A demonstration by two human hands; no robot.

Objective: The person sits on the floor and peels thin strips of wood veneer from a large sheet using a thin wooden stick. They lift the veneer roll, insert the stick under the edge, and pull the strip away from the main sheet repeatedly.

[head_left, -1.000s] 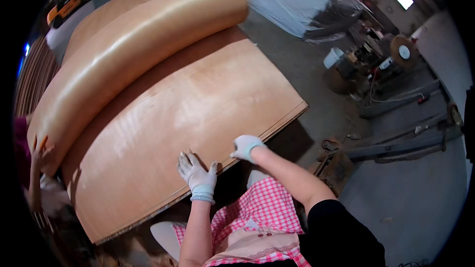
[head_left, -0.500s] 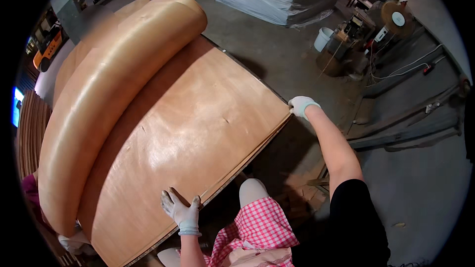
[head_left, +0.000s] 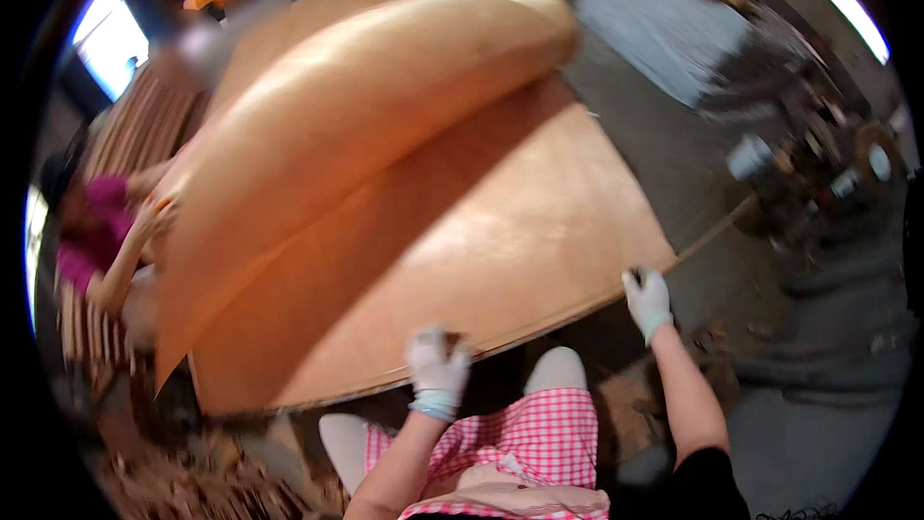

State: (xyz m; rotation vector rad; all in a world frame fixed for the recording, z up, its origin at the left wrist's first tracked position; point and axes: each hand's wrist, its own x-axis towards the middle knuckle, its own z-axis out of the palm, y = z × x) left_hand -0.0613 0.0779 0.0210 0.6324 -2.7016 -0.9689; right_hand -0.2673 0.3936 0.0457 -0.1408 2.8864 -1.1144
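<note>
A wide stack of thin wood veneer sheets [head_left: 539, 241] lies in front of me, its near edge close to my lap. Over its far part bulges a big curled sheet of veneer [head_left: 385, 77], its left end hanging past the stack. My left hand [head_left: 438, 368], in a white glove, rests at the near edge with thumb and fingers apart, somewhat blurred. Near the right corner is my right hand [head_left: 649, 303], also gloved, its fingers curled in at the edge; whatever they pinch is hidden.
At the left, a co-worker in a purple top [head_left: 108, 221] has hands at the curled sheet's end. Behind stands a pile of boards [head_left: 144, 125]. Scraps [head_left: 212, 481] litter the floor at lower left. A plastic-wrapped stack [head_left: 654, 24], white bucket [head_left: 749, 156] and machinery [head_left: 837, 154] stand at the right.
The view has swung left, bringing the co-worker into sight. The curled sheet's left end has lifted and opened out. My right hand has shifted from the corner along the near edge.
</note>
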